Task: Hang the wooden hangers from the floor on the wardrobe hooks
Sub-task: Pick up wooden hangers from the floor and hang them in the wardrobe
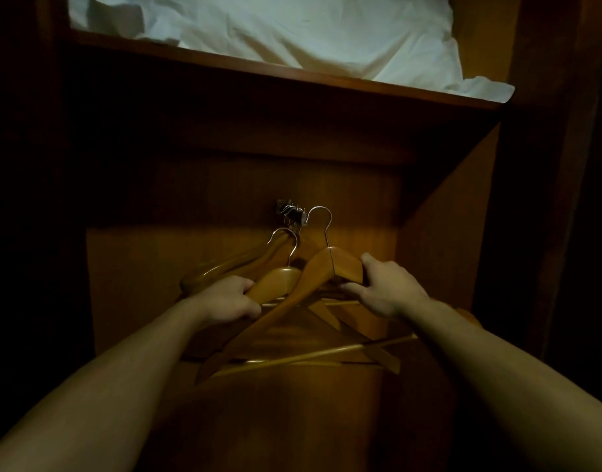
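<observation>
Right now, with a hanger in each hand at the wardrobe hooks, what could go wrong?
1. The right hanger, gripped by the right hand, crosses over the left hanger in the left hand. Lifting one could snag the other.
2. The wardrobe hooks are small, clustered and dimly lit, so the wire hook may miss.
3. A third hanger, seemingly already hung there, could get knocked off.

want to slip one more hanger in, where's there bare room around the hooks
Free: the back panel right of the hooks, out to the side wall, and the dark strip above them under the shelf. Crowded: left of and below the hooks, where the left hanger, right hanger and third hanger overlap.
</observation>
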Demonstrator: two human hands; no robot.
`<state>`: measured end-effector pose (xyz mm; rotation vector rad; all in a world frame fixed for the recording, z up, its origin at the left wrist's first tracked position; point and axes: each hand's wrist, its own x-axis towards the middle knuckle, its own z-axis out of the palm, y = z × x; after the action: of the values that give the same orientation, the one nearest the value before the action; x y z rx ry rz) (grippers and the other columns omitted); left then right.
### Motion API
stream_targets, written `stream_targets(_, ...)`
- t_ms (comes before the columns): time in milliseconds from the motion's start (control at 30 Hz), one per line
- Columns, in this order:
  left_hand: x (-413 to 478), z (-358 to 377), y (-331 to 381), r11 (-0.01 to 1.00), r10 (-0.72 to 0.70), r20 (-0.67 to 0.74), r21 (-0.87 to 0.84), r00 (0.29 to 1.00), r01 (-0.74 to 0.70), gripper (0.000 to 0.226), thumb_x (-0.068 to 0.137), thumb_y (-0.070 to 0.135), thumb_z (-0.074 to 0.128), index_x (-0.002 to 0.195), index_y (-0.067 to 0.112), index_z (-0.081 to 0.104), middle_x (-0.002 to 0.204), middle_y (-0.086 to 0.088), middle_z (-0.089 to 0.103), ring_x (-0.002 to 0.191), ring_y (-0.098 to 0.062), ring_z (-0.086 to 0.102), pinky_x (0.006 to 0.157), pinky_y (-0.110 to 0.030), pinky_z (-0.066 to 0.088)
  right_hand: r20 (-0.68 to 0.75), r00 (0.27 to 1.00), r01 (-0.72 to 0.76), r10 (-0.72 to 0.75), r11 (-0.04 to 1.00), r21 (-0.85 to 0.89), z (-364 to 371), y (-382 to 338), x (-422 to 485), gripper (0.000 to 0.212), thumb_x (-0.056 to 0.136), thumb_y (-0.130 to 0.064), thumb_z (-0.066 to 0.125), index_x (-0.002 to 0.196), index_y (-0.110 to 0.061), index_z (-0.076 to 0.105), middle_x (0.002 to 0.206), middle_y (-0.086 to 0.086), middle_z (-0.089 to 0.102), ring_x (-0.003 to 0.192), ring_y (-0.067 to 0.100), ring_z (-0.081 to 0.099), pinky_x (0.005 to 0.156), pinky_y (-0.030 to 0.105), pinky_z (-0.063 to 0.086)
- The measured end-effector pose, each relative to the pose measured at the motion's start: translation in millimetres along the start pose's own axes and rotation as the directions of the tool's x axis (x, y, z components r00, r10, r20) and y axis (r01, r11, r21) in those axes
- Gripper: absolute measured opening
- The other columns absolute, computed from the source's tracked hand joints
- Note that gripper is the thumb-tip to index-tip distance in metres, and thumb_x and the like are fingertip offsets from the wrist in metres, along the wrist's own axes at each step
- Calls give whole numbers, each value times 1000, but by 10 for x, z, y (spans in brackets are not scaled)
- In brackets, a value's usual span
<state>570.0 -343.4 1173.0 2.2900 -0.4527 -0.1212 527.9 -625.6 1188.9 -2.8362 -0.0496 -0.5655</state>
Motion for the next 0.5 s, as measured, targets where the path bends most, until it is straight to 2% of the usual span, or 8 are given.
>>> stream_targets(167,216,-6,77,997,-24,9,-76,1000,24,35,62,21,65,96,11,70,82,-9,70,73,-24,65,66,-34,50,-32,998,54,-54,998,20,22,185,326,44,93,-59,58,120,-27,45,96,-3,63,82,16,65,80,41,60)
stream_targets(300,364,-9,125,993,-54,-27,-102,998,51,35,66,23,65,97,7,69,83,-10,68,72,-23,62,66,-32,47,-41,994,104,-101,993,63,41,333,600,42,93,-58,57,119,-26,47,95,-2,64,81,16,65,80,42,60)
stream_targets(400,443,19,146,995,-84,-69,-61,994,80,26,73,18,66,97,6,68,75,-6,65,63,-17,60,58,-27,45,-32,991,130,-127,985,112,75,485,774,35,94,-54,60,114,-26,49,92,-4,62,79,14,63,76,36,58)
stream_targets(500,470,82,108,995,-104,-99,2,990,104,34,61,23,67,93,11,67,78,-8,64,69,-23,59,62,-32,44,-14,986,165,-164,978,131,93,612,896,28,95,-47,62,111,-26,50,89,-5,60,76,12,61,67,28,51)
